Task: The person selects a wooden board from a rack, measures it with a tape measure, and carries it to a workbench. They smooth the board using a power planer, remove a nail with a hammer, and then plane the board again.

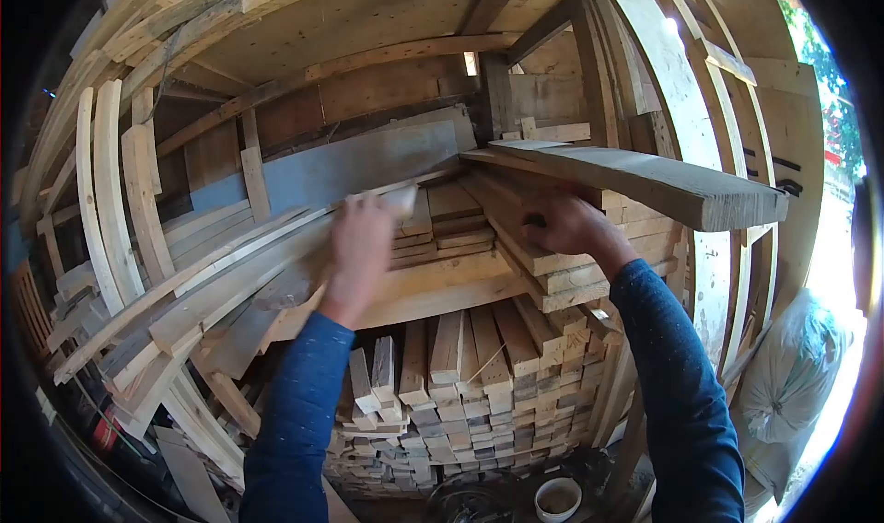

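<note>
My left hand [359, 242], blurred by motion, is over the shelf of boards with its fingers closed around a short pale piece of wood [401, 200]. That piece is smeared too. Further right, my right hand [573, 225] is curled just above the stacked planks [525, 247], below a thick grey board [645, 178] that juts toward me. Its thumb and forefinger bend together; what they hold, if anything, is hidden. Between the hands lie several short wood offcuts [451, 224] in a recess behind a crosswise beam [451, 288].
Below the beam, squared timber ends [479, 348] are piled high. Long boards [212, 288] slant out at the left. Upright timbers [677, 90] stand at the right, near a stuffed sack [796, 366]. A white bucket [558, 499] is on the floor.
</note>
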A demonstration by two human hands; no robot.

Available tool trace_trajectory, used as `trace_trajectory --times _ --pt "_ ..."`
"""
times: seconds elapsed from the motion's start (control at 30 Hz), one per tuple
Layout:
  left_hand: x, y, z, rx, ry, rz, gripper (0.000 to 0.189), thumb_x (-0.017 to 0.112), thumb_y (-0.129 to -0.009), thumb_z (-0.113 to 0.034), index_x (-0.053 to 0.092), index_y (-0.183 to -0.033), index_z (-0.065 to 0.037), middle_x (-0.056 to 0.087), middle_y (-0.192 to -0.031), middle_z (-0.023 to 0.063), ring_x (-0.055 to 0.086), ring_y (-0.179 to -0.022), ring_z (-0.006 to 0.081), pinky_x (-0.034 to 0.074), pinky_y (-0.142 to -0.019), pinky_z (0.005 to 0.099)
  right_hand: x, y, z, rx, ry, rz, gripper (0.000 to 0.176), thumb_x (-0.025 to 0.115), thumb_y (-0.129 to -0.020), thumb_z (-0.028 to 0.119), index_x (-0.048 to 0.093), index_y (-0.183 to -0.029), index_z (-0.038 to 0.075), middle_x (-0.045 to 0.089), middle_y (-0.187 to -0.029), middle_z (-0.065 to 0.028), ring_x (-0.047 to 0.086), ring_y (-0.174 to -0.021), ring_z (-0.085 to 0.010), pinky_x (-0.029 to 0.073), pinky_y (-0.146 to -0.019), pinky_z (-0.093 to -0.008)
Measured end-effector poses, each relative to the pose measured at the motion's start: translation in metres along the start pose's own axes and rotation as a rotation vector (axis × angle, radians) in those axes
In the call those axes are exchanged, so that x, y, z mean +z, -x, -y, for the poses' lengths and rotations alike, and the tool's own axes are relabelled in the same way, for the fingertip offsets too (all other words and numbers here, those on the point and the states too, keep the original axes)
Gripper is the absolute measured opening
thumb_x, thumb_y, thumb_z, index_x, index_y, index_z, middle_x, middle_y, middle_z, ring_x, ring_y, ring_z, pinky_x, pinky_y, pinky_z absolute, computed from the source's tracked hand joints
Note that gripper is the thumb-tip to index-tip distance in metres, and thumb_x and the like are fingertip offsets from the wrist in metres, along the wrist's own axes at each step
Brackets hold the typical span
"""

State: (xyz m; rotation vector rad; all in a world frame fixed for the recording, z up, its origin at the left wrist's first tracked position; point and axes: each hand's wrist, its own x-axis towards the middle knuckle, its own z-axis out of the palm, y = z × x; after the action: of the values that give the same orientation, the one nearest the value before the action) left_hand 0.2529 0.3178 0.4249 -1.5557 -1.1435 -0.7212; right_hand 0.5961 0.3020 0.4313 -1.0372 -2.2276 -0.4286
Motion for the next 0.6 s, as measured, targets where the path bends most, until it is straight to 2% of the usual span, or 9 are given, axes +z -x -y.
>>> trace_trajectory --times 0.03,0.1,0.17,0.2,0.3,0.4,0.5,0.6 --pt "-0.009 -0.003 0.017 -0.083 -0.062 0.01 0.014 0.059 -0.091 -0.011 0.07 -0.099 -0.008 0.069 -0.102 0.0117 0.067 -0.099 0.0292 0.054 -0.085 0.0413 0.001 0.0 0.0 0.012 -0.018 -0.004 0.021 0.069 -0.083 0.021 0.073 -0.095 0.005 0.071 -0.097 -0.0165 0.067 -0.095 -0.0359 0.053 -0.088 -0.0442" --pt "-0.02 -0.003 0.044 -0.284 -0.122 0.256 0.016 0.057 -0.095 -0.012 0.071 -0.102 -0.009 0.072 -0.104 0.013 0.07 -0.101 0.0299 0.056 -0.084 0.0406 0.003 -0.005 0.0 0.005 0.005 -0.03 0.02 0.068 -0.083 0.021 0.073 -0.094 0.005 0.071 -0.096 -0.017 0.067 -0.095 -0.0361 0.053 -0.086 -0.0448" --pt "-0.008 0.006 0.062 -0.312 -0.163 0.476 0.018 0.058 -0.096 -0.013 0.072 -0.106 -0.009 0.074 -0.105 0.0132 0.071 -0.101 0.0294 0.056 -0.084 0.0417 0.005 -0.004 0.006 -0.017 0.079 -0.062 0.022 0.069 -0.083 0.024 0.072 -0.093 0.004 0.071 -0.094 -0.0176 0.068 -0.093 -0.0368 0.054 -0.084 -0.046" --pt "-0.003 0.012 0.066 -0.331 -0.178 0.589 0.019 0.058 -0.096 -0.013 0.072 -0.107 -0.009 0.074 -0.106 0.0133 0.072 -0.102 0.0291 0.057 -0.084 0.0423 0.003 -0.004 0.014 0.046 0.124 -0.042 0.024 0.069 -0.083 0.026 0.072 -0.092 0.004 0.072 -0.095 -0.0174 0.069 -0.093 -0.0367 0.055 -0.084 -0.0461" --pt "0.002 0.015 0.079 -0.248 -0.103 0.62 0.022 0.06 -0.095 -0.016 0.074 -0.111 -0.01 0.075 -0.11 0.0133 0.072 -0.106 0.0275 0.056 -0.085 0.0475 0.002 -0.008 0.032 0.19 0.22 -0.002 0.031 0.069 -0.084 0.033 0.073 -0.091 0.004 0.072 -0.098 -0.0175 0.07 -0.093 -0.0364 0.057 -0.084 -0.0468" --pt "-0.004 0.009 0.093 -0.153 -0.105 0.756 0.022 0.06 -0.09 -0.008 0.076 -0.105 -0.006 0.074 -0.109 0.0174 0.073 -0.101 0.0331 0.056 -0.089 0.049 0.008 -0.011 0.027 0.23 0.259 0.002 0.037 0.07 -0.085 0.04 0.072 -0.094 0.003 0.07 -0.101 -0.0184 0.07 -0.094 -0.0359 0.058 -0.082 -0.048" --pt "-0.031 -0.017 0.066 -0.193 -0.058 0.818 0.024 0.062 -0.088 -0.01 0.077 -0.106 -0.007 0.073 -0.117 0.0159 0.071 -0.106 0.0333 0.056 -0.092 0.0469 0.01 -0.006 0.027 0.247 0.279 -0.012 0.041 0.07 -0.086 0.044 0.072 -0.095 0.004 0.069 -0.103 -0.019 0.07 -0.094 -0.0358 0.058 -0.082 -0.0483" --pt "-0.003 -0.048 0.021 -0.069 0.023 0.81 0.029 0.068 -0.092 -0.029 0.077 -0.11 -0.008 0.073 -0.116 0.0155 0.069 -0.111 0.0332 0.056 -0.093 0.0445 0.012 -0.008 0.029 0.25 0.287 -0.034 0.042 0.071 -0.085 0.045 0.072 -0.095 0.004 0.069 -0.103 -0.0188 0.07 -0.094 -0.0362 0.058 -0.081 -0.0481"
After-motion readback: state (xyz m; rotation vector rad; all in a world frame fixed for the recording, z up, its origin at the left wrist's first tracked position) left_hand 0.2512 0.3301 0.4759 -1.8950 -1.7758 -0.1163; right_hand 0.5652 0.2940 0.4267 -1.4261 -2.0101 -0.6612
